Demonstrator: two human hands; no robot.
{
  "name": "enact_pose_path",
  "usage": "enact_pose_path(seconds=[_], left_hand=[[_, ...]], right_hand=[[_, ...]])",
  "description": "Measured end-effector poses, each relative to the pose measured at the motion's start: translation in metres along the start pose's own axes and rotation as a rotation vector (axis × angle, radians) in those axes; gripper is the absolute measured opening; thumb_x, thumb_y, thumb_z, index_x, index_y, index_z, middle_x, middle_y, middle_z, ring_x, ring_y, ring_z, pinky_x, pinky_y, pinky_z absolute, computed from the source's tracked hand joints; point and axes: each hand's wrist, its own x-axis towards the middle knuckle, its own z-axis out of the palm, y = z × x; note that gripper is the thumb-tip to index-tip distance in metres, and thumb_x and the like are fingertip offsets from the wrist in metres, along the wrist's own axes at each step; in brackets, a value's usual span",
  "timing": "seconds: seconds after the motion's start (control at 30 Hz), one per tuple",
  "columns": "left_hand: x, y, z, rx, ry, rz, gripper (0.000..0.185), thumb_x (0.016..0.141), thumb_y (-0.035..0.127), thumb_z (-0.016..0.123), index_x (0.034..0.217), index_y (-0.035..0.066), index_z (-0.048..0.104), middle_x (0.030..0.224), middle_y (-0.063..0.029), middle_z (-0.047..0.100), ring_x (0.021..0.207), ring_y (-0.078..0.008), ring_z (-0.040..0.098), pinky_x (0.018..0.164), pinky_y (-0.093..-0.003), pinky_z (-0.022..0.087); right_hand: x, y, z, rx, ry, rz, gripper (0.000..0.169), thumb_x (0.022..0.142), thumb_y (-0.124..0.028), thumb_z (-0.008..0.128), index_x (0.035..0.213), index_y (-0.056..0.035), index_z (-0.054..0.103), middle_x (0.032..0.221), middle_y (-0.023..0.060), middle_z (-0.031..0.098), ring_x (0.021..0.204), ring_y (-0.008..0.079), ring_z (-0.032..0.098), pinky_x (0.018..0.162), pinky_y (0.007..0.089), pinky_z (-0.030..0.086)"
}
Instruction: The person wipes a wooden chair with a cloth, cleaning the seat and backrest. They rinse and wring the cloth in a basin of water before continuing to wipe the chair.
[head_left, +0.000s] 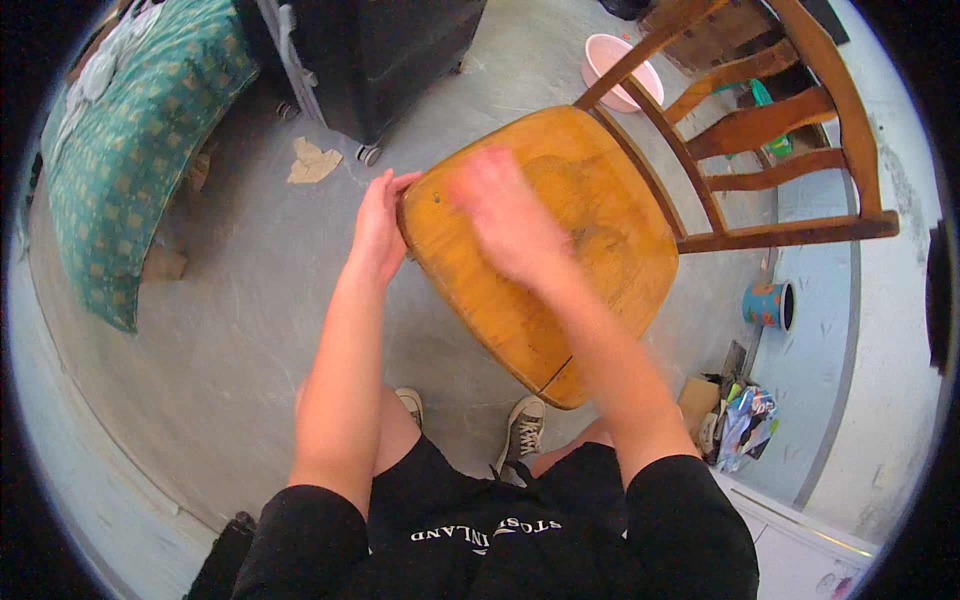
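Observation:
A wooden chair (611, 199) with a worn, scuffed seat stands in front of me. Its slatted backrest (765, 142) points to the upper right. My left hand (382, 229) grips the left corner of the seat, with some fingers hidden behind the rim. Over the far left part of the seat is my right hand (506, 206), palm down and blurred by motion. Its fingers look pinkish, and whether anything lies beneath them cannot be told. A dark crack or seam runs across the seat's near corner.
A green patterned cloth (142, 165) drapes at the left. Beyond the chair are a black wheeled cabinet (382, 60) and a pink basin (646, 84). Torn brown paper (313, 161) lies on the concrete floor. Along the right wall are a blue pot (761, 305) and assorted litter (746, 427).

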Motion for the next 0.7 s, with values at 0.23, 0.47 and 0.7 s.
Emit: enact_pose_path(seconds=[0.23, 0.47, 0.7], left_hand=[[-0.015, 0.019, -0.003, 0.033, 0.028, -0.040, 0.072, 0.117, 0.055, 0.035, 0.159, 0.003, 0.061, 0.161, -0.0125, 0.067, 0.148, -0.0284, 0.057, 0.128, -0.0472, 0.037], [-0.032, 0.042, -0.031, 0.171, 0.150, 0.091, 0.061, 0.117, 0.051, 0.040, 0.146, 0.010, 0.074, 0.155, -0.0114, 0.071, 0.151, -0.0314, 0.055, 0.127, -0.0532, 0.037], [-0.034, 0.050, -0.025, 0.176, 0.161, 0.096, 0.063, 0.117, 0.054, 0.041, 0.147, 0.009, 0.074, 0.154, -0.0091, 0.073, 0.144, -0.0292, 0.062, 0.123, -0.0512, 0.042]], right_hand=[[0.036, 0.025, 0.009, 0.230, 0.201, -0.236, 0.041, 0.102, -0.018, 0.065, 0.141, -0.0102, 0.074, 0.158, 0.0164, 0.064, 0.157, 0.0412, 0.050, 0.136, 0.0541, 0.036], [0.055, -0.030, 0.020, 0.193, 0.073, -0.256, 0.032, 0.103, -0.025, 0.068, 0.130, -0.0086, 0.075, 0.149, 0.0143, 0.066, 0.156, 0.0437, 0.049, 0.131, 0.0539, 0.042], [0.013, -0.044, 0.016, 0.134, -0.008, -0.638, 0.029, 0.092, -0.030, 0.081, 0.113, -0.0088, 0.078, 0.133, 0.0119, 0.072, 0.151, 0.0403, 0.054, 0.127, 0.0547, 0.046]])
